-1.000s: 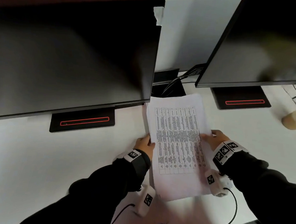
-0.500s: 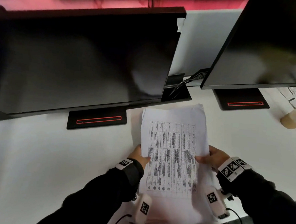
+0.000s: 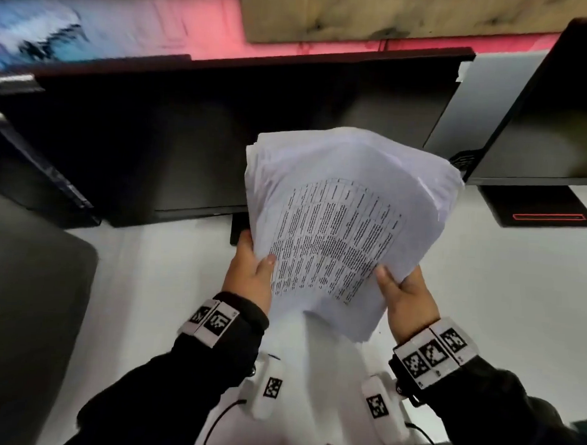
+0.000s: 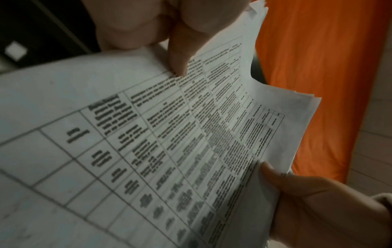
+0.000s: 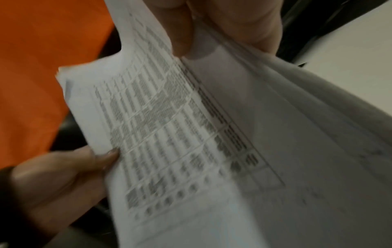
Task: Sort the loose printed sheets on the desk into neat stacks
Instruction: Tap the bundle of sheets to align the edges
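A stack of printed sheets (image 3: 346,225) with a text table on the top page is lifted off the white desk (image 3: 501,318) and bows upward between both hands. My left hand (image 3: 252,271) grips its left edge, thumb on top of the page. My right hand (image 3: 404,292) grips the right edge the same way. In the left wrist view the sheets (image 4: 148,151) fill the frame, with my left thumb (image 4: 180,55) pressing on the print and the right thumb (image 4: 271,171) at the far edge. The right wrist view shows the blurred sheets (image 5: 191,134) pinched under my right thumb (image 5: 182,33).
Two dark monitors stand behind the sheets, one at the left (image 3: 222,133) and one at the right (image 3: 563,117), each on a black base (image 3: 537,208). A grey object (image 3: 26,293) lies at the left. An orange surface (image 4: 318,67) shows behind the paper.
The stack lay flat on the desk between my hands; now both hands have lifted it up, tilted and bowed, in front of the left monitor.
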Demonstrator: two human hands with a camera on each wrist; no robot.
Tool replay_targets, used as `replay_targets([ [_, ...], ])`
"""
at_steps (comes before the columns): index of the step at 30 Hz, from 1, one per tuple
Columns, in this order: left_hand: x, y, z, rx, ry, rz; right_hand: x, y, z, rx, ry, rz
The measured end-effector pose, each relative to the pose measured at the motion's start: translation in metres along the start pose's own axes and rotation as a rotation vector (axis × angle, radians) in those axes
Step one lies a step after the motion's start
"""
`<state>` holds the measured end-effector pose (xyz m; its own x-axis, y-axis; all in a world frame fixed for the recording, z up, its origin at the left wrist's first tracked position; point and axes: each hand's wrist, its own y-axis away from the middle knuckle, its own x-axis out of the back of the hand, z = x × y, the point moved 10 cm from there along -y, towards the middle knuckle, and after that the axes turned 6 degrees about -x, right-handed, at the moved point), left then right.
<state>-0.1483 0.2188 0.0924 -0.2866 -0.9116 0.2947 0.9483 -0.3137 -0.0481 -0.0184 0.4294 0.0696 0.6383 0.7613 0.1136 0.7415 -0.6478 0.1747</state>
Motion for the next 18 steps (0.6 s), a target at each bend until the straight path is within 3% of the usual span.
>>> replay_targets([
  [3, 0.037, 0.016, -0.009, -0.045, 0.033, 0.07, -0.033, 0.015, 0.0, 0.04, -0.025, -0.016],
  [9, 0.078, 0.041, -0.078, 0.173, 0.034, 0.056, -0.081, 0.027, 0.022, -0.016, 0.11, -0.125],
  [18, 0.11, 0.032, -0.065, 0.186, 0.265, 0.143, -0.101, 0.025, 0.021, -0.064, 0.132, -0.179],
])
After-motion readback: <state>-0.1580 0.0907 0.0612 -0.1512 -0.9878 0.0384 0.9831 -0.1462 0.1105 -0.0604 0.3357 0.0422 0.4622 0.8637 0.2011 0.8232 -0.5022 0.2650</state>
